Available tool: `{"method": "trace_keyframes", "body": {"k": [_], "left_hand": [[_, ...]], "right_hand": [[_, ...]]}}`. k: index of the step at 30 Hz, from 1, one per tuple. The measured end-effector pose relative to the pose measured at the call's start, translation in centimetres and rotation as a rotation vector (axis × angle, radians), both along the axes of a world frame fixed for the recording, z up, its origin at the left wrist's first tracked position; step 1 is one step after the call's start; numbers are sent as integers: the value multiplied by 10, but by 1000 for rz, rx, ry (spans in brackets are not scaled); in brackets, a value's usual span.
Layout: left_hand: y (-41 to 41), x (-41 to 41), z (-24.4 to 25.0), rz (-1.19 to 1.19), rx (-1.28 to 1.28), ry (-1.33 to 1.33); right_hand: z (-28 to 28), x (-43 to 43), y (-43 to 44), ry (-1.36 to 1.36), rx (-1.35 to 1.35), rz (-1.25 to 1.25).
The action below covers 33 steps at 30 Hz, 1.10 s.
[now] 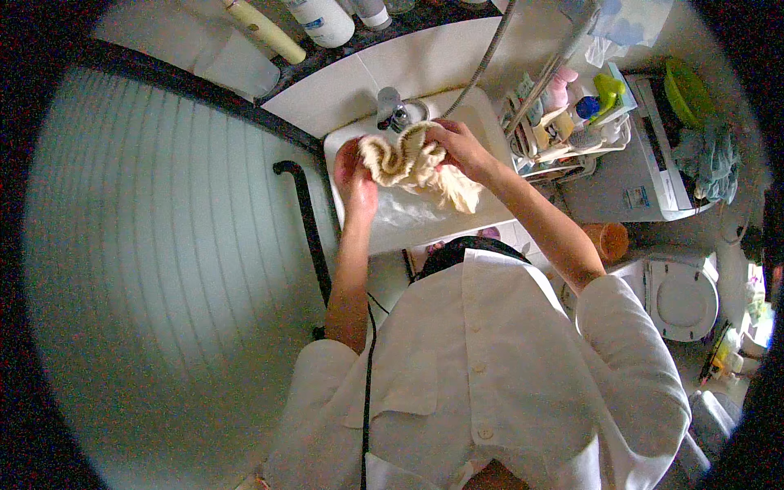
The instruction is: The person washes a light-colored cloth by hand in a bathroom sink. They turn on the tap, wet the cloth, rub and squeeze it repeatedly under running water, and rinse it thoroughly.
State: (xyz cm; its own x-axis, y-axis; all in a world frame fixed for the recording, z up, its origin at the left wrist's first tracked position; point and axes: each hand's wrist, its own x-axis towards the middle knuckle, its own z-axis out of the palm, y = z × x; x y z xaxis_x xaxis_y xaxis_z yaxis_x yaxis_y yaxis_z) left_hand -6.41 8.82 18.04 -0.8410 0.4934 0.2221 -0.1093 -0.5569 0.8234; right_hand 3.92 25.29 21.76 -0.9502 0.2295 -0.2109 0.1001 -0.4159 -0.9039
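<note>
A crumpled cream-coloured cloth with a ribbed, darker edge hangs between my hands over a white sink. My left hand grips its left end, and my right hand pinches the ribbed edge at the right. One loose part of the cloth droops toward the front of the sink. Whitish suds or water show in the basin below. Just behind the cloth stands a metal faucet. My fingertips are partly hidden by the folds.
Bottles line a dark shelf above the sink. Left, a ribbed glass panel carries a black handle. A shower hose hangs behind the sink. To the right are a filled caddy, a washing machine and a toilet.
</note>
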Motion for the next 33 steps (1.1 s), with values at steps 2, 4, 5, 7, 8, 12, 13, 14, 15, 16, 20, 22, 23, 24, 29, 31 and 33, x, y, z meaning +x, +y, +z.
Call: {"method": "trace_keyframes", "body": {"k": [2,4,5,7,8,12,13,14,15,16,20,22,23,24,29,31,33], "left_hand": [[21,8,8,41,-57,-75],[34,6,16,12,-192,31],[38,5,19,-61,-275,127],[36,3,17,-269,-236,242],[34,9,15,-323,-199,313],[54,19,21,-242,-237,401],[57,15,19,-221,-271,351],[57,9,17,-167,-372,352],[61,14,29,-99,-342,355],[61,11,27,-82,-316,291],[46,-17,10,24,-283,107],[45,-7,53,44,-278,74],[44,-11,58,81,-258,92],[44,-10,69,72,-250,110],[42,21,141,30,-247,168],[40,26,159,76,-217,164],[36,26,175,85,-291,203]], "right_hand": [[9,-8,-10,10,-67,-70],[10,-11,-5,33,-93,-110],[7,-11,-1,44,-99,-134],[10,-10,2,60,-91,-156],[13,-7,3,65,-77,-157],[13,-2,15,137,184,-42],[15,0,16,172,276,-16],[18,3,23,106,310,93],[15,5,31,140,348,132],[12,6,38,173,386,172],[3,12,41,311,331,172],[-19,20,42,243,593,141],[-46,20,40,197,806,152],[-64,25,35,93,961,174],[-149,29,21,-9,1294,214],[-162,26,16,-67,1211,230],[-172,25,5,-14,1118,123]]}}
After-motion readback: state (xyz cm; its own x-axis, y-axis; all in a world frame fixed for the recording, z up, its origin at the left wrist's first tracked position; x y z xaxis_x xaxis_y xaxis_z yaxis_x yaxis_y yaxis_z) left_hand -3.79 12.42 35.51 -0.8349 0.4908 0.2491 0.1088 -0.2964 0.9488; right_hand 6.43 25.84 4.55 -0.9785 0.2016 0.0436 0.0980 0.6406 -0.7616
